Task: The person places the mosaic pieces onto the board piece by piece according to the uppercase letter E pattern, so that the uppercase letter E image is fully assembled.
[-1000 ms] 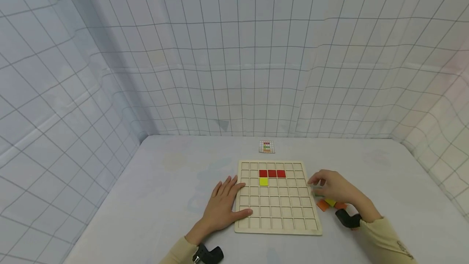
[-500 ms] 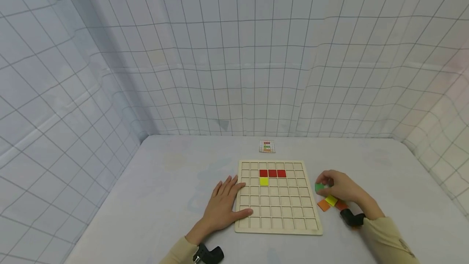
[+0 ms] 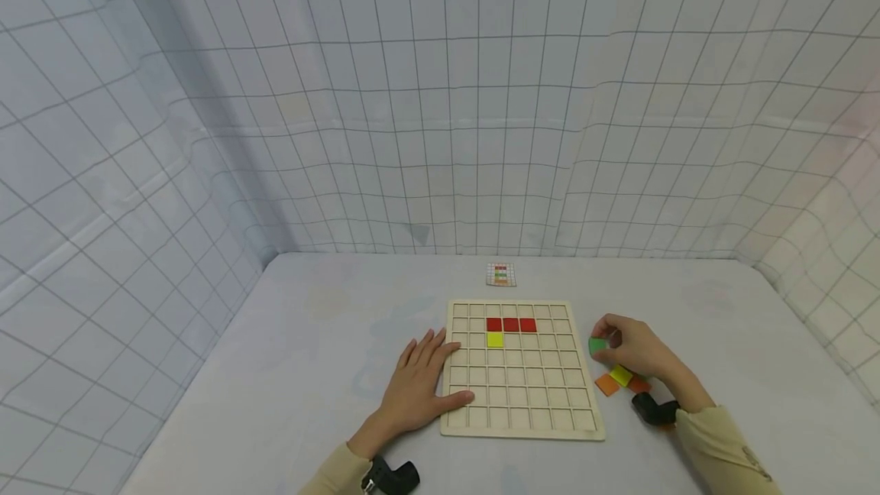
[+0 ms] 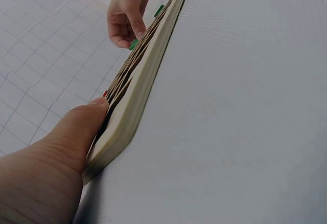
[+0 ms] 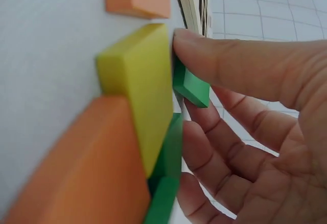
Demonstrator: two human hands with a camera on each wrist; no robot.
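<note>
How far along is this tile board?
Done, it seems: three red tiles and one yellow tile sit in the board. In hand: the right hand pinches a green tile, not yet placed. Remaining, probably: another yellow tile, orange tiles and more green tiles beside the board.

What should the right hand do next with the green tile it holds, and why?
Probably carry the green tile to the square below the placed yellow tile: the right hand pinches it beside the board, that square is bare, and the card shows green below red.
</note>
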